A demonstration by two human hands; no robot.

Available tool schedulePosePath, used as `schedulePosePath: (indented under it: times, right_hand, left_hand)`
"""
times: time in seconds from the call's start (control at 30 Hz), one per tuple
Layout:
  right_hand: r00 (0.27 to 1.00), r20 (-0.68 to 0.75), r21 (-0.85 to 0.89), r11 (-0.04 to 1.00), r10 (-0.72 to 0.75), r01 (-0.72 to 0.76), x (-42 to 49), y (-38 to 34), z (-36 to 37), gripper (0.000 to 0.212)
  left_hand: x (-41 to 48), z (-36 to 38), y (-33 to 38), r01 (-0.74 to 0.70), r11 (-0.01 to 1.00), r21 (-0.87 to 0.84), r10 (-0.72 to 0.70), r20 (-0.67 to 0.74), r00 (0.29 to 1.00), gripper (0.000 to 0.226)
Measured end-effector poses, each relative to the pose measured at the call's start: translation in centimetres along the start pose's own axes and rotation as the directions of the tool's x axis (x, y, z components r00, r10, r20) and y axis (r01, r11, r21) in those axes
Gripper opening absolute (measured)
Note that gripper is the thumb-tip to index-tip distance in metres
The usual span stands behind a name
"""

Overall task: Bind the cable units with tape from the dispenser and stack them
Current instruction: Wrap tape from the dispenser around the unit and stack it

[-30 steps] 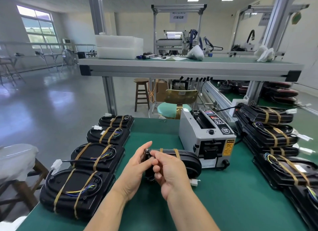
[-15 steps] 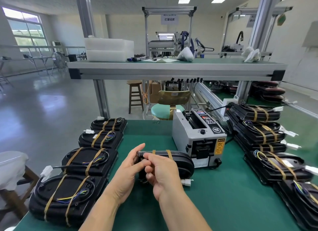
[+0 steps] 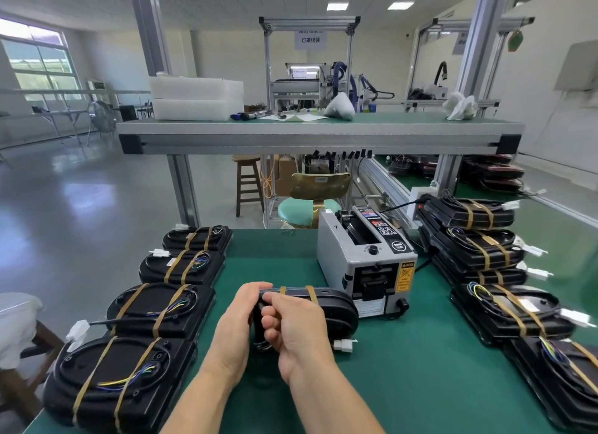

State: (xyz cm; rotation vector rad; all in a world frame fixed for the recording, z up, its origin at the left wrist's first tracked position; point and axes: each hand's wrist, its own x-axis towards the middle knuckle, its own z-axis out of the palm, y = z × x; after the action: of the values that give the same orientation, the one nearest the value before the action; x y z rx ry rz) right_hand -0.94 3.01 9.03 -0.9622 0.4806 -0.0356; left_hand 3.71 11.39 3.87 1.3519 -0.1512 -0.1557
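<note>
Near the middle of the green-matted table (image 3: 420,378), toward its near edge: black oval plastic cable unit (image 3: 336,309), tipped up on its long side, two tan tape bands (image 3: 311,292) crossing the upper rim. Gripped at its near end by both hands: left hand (image 3: 238,323) wrapped round the end from the left, fingertips hooked over the top rim; right hand (image 3: 296,331) alongside and touching it, fingers curled inward and pinching the same end (exact contact beneath the fingers hidden). On the mat just beside the unit's lower right end: white plastic connector (image 3: 343,345). Directly behind the unit, toward the far edge: grey box-shaped tape dispenser (image 3: 359,258) with black control knob and yellow warning label on the face turned toward the hands. Along the left edge: row of four black units (image 3: 111,378) already bound with tan tape, laid flat, coloured wires showing on top. Along the right edge: further taped black units (image 3: 479,249), stacked in overlapping layers, white connectors jutting rightward.
</note>
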Motion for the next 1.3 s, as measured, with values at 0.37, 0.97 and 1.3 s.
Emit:
schedulePosePath:
  times: [0.37,0.97,1.3]
  right_hand:
    - [0.998,-0.013,-0.049,0.997,-0.067,0.066,-0.4,0.5,0.1,0.021]
    - [0.975,-0.029,-0.204,0.956,-0.221,0.210,-0.3,0.7,-0.2,0.031]
    - [0.943,0.002,-0.459,0.838,-0.333,0.297,0.7,0.8,-0.5,0.021]
  left_hand:
    - [0.1,0.2,-0.5,-0.066,0.994,0.087,0.070,-0.039,0.997,0.033]
    - [0.2,0.6,-0.9,-0.085,0.990,0.110,0.096,-0.102,0.990,0.029]
    - [-0.6,1.1,-1.0,-0.119,0.990,0.079,0.127,-0.098,0.987,0.035]
